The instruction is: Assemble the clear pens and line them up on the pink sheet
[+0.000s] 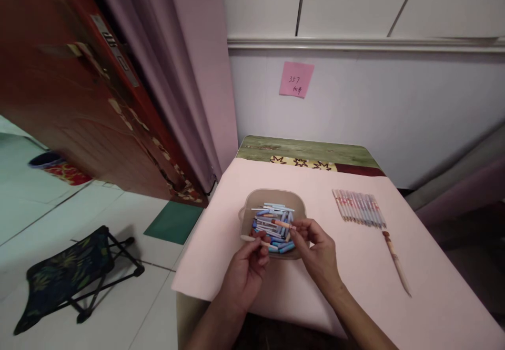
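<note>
My left hand is closed on a slim pale pen barrel, pinched between thumb and fingertips. In my right hand is an orange pen cap with a brown end, pointing left. Both hands are over the near side of a beige plastic box. Inside the box lie several loose pen parts, mostly blue, white and grey. The barrel and the cap are apart. To the right, a row of pens lies side by side, with a single brown-topped pen nearer me.
A pale pink sheet covers most of the table, whose green patterned top shows at the back. A pink note is on the wall. On the left are a folding stool, a red-brown door and a curtain.
</note>
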`<state>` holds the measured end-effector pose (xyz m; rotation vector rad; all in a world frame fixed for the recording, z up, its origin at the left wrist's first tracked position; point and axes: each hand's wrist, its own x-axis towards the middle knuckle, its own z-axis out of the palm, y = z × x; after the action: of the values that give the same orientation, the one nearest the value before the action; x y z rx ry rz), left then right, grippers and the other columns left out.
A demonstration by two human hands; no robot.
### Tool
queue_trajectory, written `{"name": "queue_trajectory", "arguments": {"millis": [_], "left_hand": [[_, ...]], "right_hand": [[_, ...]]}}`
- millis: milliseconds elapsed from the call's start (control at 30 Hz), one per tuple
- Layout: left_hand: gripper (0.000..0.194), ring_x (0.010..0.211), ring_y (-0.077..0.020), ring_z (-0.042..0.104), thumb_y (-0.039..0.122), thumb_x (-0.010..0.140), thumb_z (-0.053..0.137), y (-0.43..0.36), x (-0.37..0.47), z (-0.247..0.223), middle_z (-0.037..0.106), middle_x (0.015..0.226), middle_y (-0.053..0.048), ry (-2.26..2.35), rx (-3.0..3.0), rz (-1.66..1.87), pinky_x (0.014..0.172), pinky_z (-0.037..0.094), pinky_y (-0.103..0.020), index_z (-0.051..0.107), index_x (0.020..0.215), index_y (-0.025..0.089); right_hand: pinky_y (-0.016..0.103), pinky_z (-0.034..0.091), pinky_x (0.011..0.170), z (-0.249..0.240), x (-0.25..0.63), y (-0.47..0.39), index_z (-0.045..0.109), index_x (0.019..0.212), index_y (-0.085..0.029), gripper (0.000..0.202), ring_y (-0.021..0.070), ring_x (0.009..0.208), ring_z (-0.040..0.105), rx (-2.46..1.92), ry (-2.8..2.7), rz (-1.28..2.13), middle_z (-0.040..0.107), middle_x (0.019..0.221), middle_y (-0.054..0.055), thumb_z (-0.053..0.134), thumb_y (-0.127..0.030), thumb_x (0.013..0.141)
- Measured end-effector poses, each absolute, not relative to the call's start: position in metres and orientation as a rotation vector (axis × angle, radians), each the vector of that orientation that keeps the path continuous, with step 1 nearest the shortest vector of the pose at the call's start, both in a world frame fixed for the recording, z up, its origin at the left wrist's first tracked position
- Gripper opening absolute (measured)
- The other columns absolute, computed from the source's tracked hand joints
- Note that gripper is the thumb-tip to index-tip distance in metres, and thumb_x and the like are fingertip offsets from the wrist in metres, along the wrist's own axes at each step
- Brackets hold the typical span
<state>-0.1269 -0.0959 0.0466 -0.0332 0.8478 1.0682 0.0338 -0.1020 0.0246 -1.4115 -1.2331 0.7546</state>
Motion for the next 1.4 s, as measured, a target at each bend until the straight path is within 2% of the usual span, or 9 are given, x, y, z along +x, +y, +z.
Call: {"name": "queue_trajectory", "arguments": {"millis": [200,500,767,933,1033,1167,1300,1400], "left_hand": [[0.015,0.051,-0.0046,0.051,0.001,0.079,0.06,-0.099,-0.116,0.044,0.063,0.075,-0.006,0.862,0.068,1.024,0.039,0.036,-0.012,0.064,0.091,0.008],[0.017,0.047,-0.0023,0.045,0.016,0.074,0.074,-0.102,-0.11,0.042,0.059,0.07,0.0,0.822,0.124,1.04,0.037,0.032,-0.012,0.061,0.084,0.01],[0.011,0.046,-0.0018,0.042,0.017,0.079,0.068,-0.092,-0.133,0.047,0.057,0.069,0.0,0.84,0.107,1.128,0.035,0.029,-0.012,0.06,0.079,0.01],[0.009,0.046,-0.002,0.041,0.016,0.082,0.065,-0.088,-0.146,0.055,0.058,0.07,0.0,0.821,0.095,1.202,0.035,0.029,-0.012,0.059,0.077,0.012],[0.007,0.046,-0.0023,0.042,0.015,0.084,0.062,-0.089,-0.151,0.057,0.058,0.071,0.0,0.834,0.057,1.216,0.034,0.029,-0.012,0.059,0.079,0.012],[0.006,0.046,-0.0027,0.042,0.013,0.086,0.058,-0.088,-0.159,0.058,0.058,0.072,-0.001,0.817,0.008,1.249,0.035,0.031,-0.012,0.058,0.08,0.012],[0.009,0.046,-0.0026,0.042,0.013,0.088,0.055,-0.086,-0.161,0.061,0.057,0.072,-0.001,0.799,-0.003,1.253,0.034,0.031,-0.013,0.058,0.08,0.011],[0.012,0.047,-0.0021,0.042,0.012,0.089,0.052,-0.087,-0.161,0.064,0.058,0.073,-0.002,0.776,0.03,1.247,0.035,0.031,-0.012,0.059,0.079,0.01]], "right_hand": [[0.024,0.051,0.059,0.025,0.032,-0.108,0.061,0.091,-0.019,0.02,0.0154,0.069,0.063,-1.326,-1.184,0.864,0.068,0.081,0.004,0.063,-0.037,0.082],[0.022,0.049,0.058,0.029,0.026,-0.116,0.065,0.085,-0.019,0.013,0.0123,0.061,0.059,-1.297,-1.354,0.94,0.067,0.071,0.001,0.064,-0.032,0.082],[0.022,0.048,0.058,0.034,0.058,-0.093,0.067,0.09,-0.018,0.025,0.0141,0.063,0.062,-1.396,-1.365,0.799,0.069,0.074,0.003,0.056,-0.04,0.086],[0.024,0.043,0.063,0.037,0.065,-0.073,0.07,0.085,-0.023,0.015,0.0157,0.07,0.063,-1.691,-1.783,0.537,0.071,0.079,0.001,0.056,-0.03,0.085],[0.023,0.04,0.063,0.037,0.048,-0.083,0.07,0.081,-0.025,0.015,0.0159,0.073,0.064,-1.672,-2.088,0.576,0.071,0.08,0.001,0.058,-0.033,0.085],[0.023,0.04,0.064,0.03,0.029,-0.104,0.07,0.083,-0.025,0.018,0.0177,0.078,0.064,-1.665,-2.195,0.638,0.071,0.085,0.001,0.064,-0.042,0.081],[0.024,0.041,0.071,0.023,0.028,-0.116,0.068,0.089,-0.024,0.014,0.0181,0.087,0.062,-1.646,-2.21,0.561,0.069,0.091,0.003,0.056,-0.03,0.088],[0.025,0.041,0.072,0.023,0.029,-0.124,0.068,0.086,-0.024,0.013,0.0176,0.087,0.061,-1.613,-2.231,0.56,0.069,0.089,0.002,0.055,-0.026,0.087]]}}
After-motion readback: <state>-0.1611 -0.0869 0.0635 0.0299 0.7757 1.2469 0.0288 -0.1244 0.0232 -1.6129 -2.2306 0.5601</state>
